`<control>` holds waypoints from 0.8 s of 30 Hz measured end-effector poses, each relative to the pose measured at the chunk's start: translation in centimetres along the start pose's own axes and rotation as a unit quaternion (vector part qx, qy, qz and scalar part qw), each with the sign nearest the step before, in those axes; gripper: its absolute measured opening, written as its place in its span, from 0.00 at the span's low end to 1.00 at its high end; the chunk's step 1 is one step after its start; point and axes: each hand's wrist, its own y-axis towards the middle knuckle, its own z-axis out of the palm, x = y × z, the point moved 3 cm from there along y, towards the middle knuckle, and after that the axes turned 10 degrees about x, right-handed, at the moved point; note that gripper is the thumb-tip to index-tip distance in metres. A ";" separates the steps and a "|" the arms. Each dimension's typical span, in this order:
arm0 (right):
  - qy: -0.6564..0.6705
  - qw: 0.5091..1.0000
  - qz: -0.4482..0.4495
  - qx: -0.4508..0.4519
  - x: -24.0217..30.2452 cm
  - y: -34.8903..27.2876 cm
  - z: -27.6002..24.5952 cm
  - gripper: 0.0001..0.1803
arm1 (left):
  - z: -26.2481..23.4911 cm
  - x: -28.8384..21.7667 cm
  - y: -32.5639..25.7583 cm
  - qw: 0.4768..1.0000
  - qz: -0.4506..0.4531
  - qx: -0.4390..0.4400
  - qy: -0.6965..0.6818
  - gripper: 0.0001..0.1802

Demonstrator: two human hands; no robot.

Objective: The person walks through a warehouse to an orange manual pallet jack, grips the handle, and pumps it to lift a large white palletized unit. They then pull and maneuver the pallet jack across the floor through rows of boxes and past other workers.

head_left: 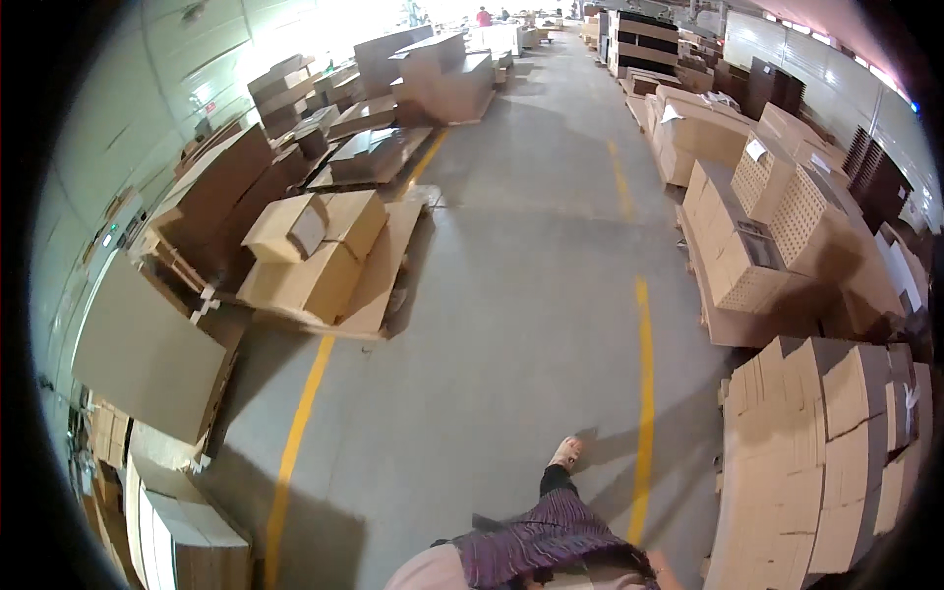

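Neither of my hands can be made out. At the lower edge a pale sleeve (pixel 428 570) shows on my left, and a small skin-toned patch (pixel 665 572), perhaps part of my right arm, shows on the other side. My dark purple striped garment (pixel 541 536) fills the bottom middle. One foot in a light shoe (pixel 567 451) is stretched forward on the grey floor (pixel 492 324). I see nothing held.
Yellow lines (pixel 299 433) edge the aisle. Cardboard boxes (pixel 324 275) on a pallet stand left, near a large leaning board (pixel 147 349). Stacked flat cardboard (pixel 777 452) and perforated boxes (pixel 811 216) line the right. Far ahead is a person in red (pixel 484 18).
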 end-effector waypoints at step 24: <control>-0.256 0.913 -0.313 0.053 68.2 45.3 -55.0 0.16 | 76.2 -59.7 1.1 0.931 0.109 0.271 0.217 0.13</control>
